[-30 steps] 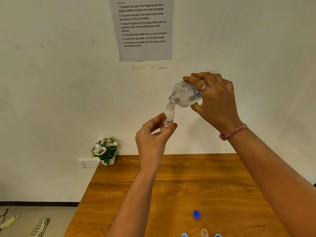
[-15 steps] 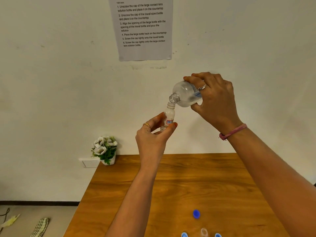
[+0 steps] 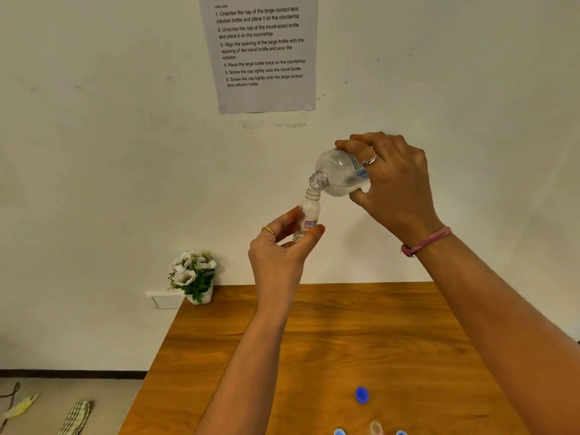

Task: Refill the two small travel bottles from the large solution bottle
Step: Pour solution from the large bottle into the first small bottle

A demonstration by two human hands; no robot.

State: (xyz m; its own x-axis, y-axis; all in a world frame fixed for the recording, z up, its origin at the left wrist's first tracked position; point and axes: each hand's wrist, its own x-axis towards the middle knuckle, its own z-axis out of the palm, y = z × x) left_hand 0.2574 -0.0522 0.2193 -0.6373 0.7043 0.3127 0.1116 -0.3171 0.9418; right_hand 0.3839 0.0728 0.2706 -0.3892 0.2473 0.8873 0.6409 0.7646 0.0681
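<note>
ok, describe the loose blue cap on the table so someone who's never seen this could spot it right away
Start at the wooden table below the two raised hands and look toward its near edge, under the right forearm. The blue cap lies there alone on bare wood, fully in view. The other blue pieces and the small clear bottle top nearer the camera are cut off by the frame's bottom edge.

The large clear bottle (image 3: 340, 171) is uncapped and tipped nearly on its side, its threaded mouth pointing down-left and resting just above the open neck of a small clear travel bottle (image 3: 308, 215), which stands almost upright, with a red-and-blue label. Both are held up well above the table.
</note>
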